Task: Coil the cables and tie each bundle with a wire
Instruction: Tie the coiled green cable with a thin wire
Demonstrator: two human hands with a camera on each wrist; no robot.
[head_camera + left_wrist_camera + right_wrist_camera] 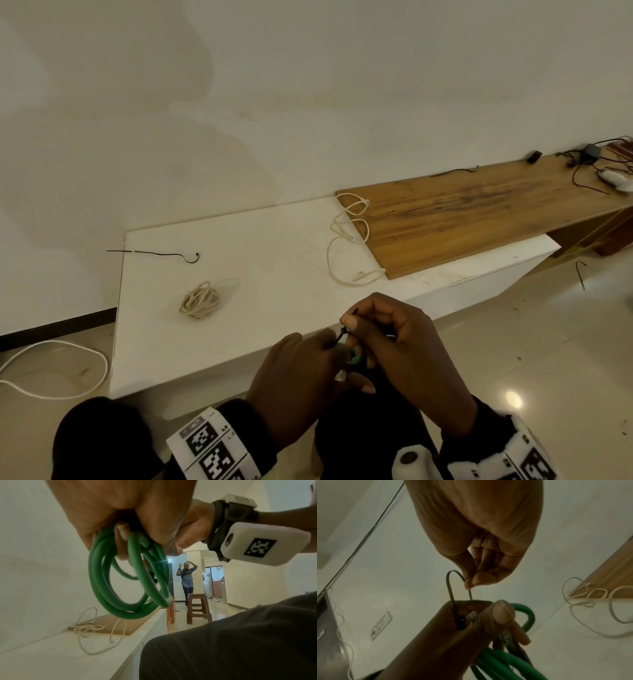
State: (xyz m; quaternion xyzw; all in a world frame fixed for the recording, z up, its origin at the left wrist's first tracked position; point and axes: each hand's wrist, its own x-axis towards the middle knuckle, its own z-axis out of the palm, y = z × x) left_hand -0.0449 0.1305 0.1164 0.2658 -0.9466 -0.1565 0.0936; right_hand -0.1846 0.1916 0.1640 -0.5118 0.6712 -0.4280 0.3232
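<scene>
My left hand [308, 356] grips a coiled green cable [130, 582], its loops hanging below the fingers [498, 614] in front of the white bench. My right hand [383, 329] pinches a thin black tie wire [452, 586] between thumb and forefinger; the wire arches up and runs down into the left fist beside a clear plug [471, 616]. On the bench lie a tied cream cable bundle [202, 299], a loose cream cable [346, 240] and another black tie wire [161, 254].
A wooden board [479, 209] lies across the white bench [274, 274], with black leads and a small device [592, 154] at its far right. A white cable [51, 370] loops on the floor at left. A person and a brown stool [197, 608] stand down the hallway.
</scene>
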